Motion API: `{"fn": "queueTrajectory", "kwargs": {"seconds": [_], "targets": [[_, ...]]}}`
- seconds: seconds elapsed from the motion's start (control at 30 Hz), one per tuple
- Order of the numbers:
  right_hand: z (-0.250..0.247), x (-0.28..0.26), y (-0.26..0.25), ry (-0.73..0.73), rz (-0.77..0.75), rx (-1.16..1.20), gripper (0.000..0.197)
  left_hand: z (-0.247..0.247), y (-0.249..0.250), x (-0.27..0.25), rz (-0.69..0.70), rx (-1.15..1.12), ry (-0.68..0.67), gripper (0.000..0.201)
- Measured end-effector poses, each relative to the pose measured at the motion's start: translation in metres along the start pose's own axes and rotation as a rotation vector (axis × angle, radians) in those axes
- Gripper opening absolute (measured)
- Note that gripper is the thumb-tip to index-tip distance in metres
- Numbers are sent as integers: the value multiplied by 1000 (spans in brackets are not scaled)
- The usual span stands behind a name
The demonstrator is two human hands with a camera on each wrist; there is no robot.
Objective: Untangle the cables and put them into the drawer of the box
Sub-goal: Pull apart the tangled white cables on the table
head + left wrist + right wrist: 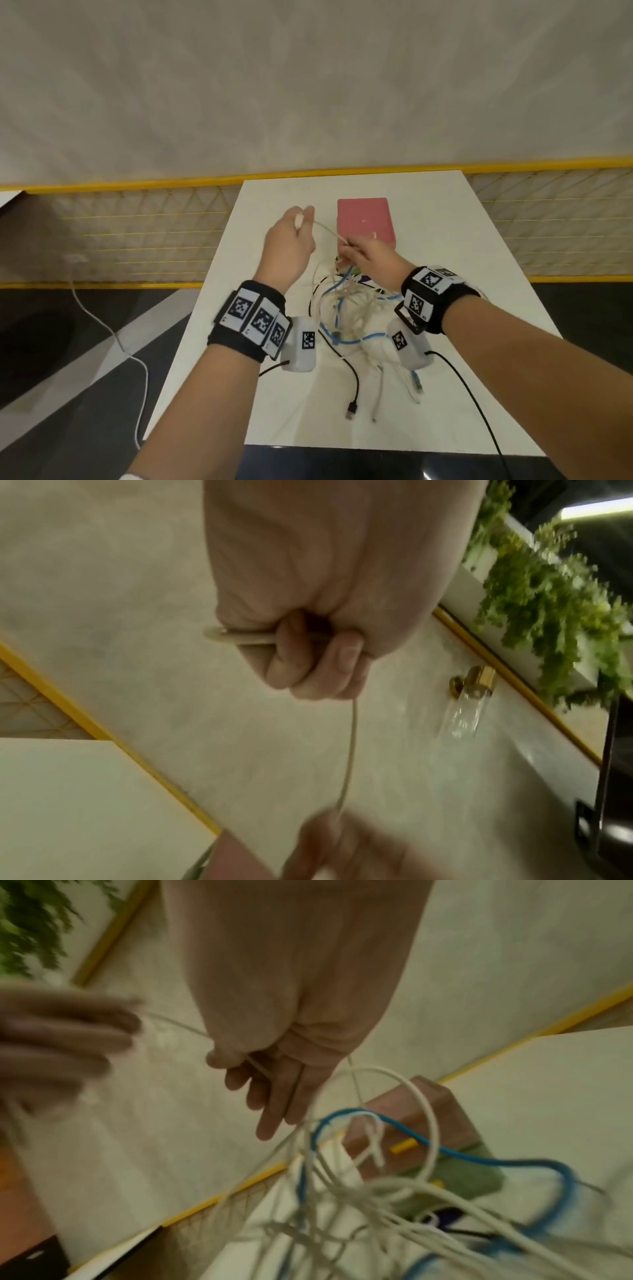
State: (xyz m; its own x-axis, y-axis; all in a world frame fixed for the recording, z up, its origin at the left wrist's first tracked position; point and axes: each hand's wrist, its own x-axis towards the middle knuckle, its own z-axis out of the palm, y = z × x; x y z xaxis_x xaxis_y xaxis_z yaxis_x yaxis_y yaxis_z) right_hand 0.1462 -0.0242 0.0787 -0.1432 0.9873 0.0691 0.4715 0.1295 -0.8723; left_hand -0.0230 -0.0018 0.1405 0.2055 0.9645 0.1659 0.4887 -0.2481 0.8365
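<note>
Mid-untangling: left hand (pixel 289 240) grips white cable (pixel 329 233) plug, right hand (pixel 368 255) pinches its cord above tangle (pixel 349 305). Next, probably: draw free toward pink box (pixel 364 219).

- A white table (pixel 428 212) stands at the centre of the head view, its far edge toward 12 o'clock.
- Behind it runs a low mesh railing (pixel 137 236) with yellow rails.
- A pale marbled wall (pixel 308 85) fills the upper half.
- At 8 o'clock lies dark floor (pixel 68 394), crossed by a white cord (pixel 113 337).
- Green foliage (pixel 548 601) hangs at 2 o'clock in the left wrist view, beside a brass fitting (pixel 474 681).
</note>
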Motion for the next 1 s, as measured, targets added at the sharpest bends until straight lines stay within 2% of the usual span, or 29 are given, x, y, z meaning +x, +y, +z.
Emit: {"fn": "queueTrajectory", "kwargs": {"seconds": [0.1,0.13,0.2,0.23,0.3,0.33,0.4,0.47,0.57,0.67,0.73,0.83,0.87,0.9,0.93,1.0], "targets": [[0,-5,15,14,51,-47,22,-13,5,10,2,-169,161,27],[-2,-6,15,25,57,-78,23,-15,1,11,11,-136,197,26],[-8,-3,9,43,57,-146,23,-18,-9,11,54,83,245,14],[-11,-1,5,53,52,-175,22,-18,-14,9,80,226,244,22],[-16,4,-2,81,32,-221,18,-11,-20,5,191,459,151,51],[-18,6,-7,96,18,-249,17,-5,-19,2,236,492,53,55],[-19,9,-20,102,-23,-300,19,12,-17,1,238,475,-154,46],[-20,11,-32,101,-67,-314,23,21,-17,3,171,384,-217,40],[-18,12,-30,87,-57,-199,19,13,-14,15,222,267,-75,34],[-14,7,-10,57,41,-167,21,-4,3,25,306,102,102,29],[-12,8,-4,60,69,-162,24,-9,7,28,281,19,177,27],[-15,15,-7,84,55,-165,25,-11,-5,26,198,65,244,19],[-16,16,-10,91,55,-166,25,-10,-10,25,195,110,231,20],[-18,17,-13,94,41,-179,24,-7,-14,23,219,174,180,33],[-20,17,-16,91,18,-224,23,-3,-16,21,257,254,89,44],[-22,16,-23,93,-55,-377,23,7,-12,18,282,396,-97,44]]}}
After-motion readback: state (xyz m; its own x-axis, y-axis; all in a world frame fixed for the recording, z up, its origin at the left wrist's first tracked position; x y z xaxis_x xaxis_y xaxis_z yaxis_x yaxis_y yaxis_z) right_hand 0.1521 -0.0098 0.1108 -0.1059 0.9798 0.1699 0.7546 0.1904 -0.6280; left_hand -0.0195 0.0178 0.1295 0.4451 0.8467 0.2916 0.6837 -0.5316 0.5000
